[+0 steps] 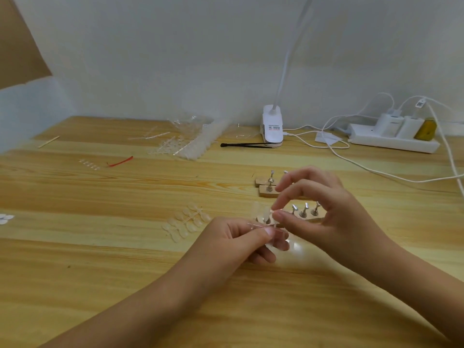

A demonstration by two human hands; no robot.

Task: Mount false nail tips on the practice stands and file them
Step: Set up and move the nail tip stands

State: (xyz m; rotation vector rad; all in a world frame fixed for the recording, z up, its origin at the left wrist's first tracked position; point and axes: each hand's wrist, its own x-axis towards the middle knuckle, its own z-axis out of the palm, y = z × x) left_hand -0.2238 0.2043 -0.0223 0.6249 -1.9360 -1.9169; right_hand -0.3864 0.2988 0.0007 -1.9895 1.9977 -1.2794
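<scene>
At the wooden table (100,259), your hands meet just in front of the near practice stand (311,218). Your left hand (233,241) grips a clear strip of false nail tips (277,238), and your right hand (326,217) pinches its end between thumb and forefinger. Two mounted tips (256,209) stand beside three bare pegs (305,210). Twist too hard and a tip may crack or spring away; a stray knuckle could topple the mounted pair.

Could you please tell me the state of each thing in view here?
Left hand: grips a tip strip.
Right hand: pinches the same strip.
Near stand: two tips mounted, three pegs bare.
Far stands: visible pegs bare.
Loose strip: lying on the table.
Power strip: plugs in.
</scene>
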